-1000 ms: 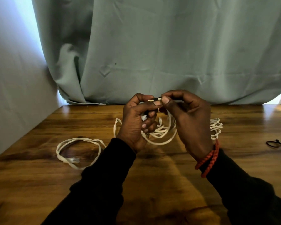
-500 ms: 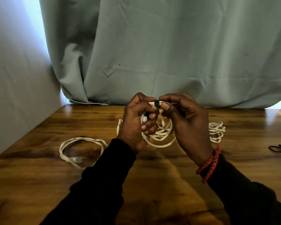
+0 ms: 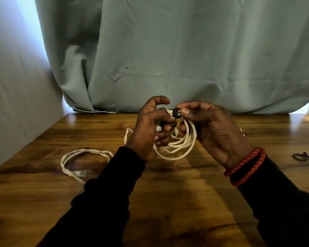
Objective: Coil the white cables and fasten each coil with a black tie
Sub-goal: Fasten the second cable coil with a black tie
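Bench [image 3: 168, 202]: carries a loose cable [image 3: 82, 157] at lower left and a spare tie [image 3: 303, 156] at far right; no containers in view.
Coil [image 3: 178, 145]: held up at frame centre, hanging between both hands.
Left hand [image 3: 150, 129]: fingers curled round the coil's strands; forefinger now lifted off the top.
Right hand [image 3: 210, 125]: fingers pinch the tie.
Black tie [image 3: 176, 113]: wrapped across the coil's top, more of it showing than a second ago; fastening looks nearly closed.

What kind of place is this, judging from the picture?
Probably a room in a home: a wooden table stands against a plain wall, with a grey-green curtain hanging behind it, daylight showing at its edges.
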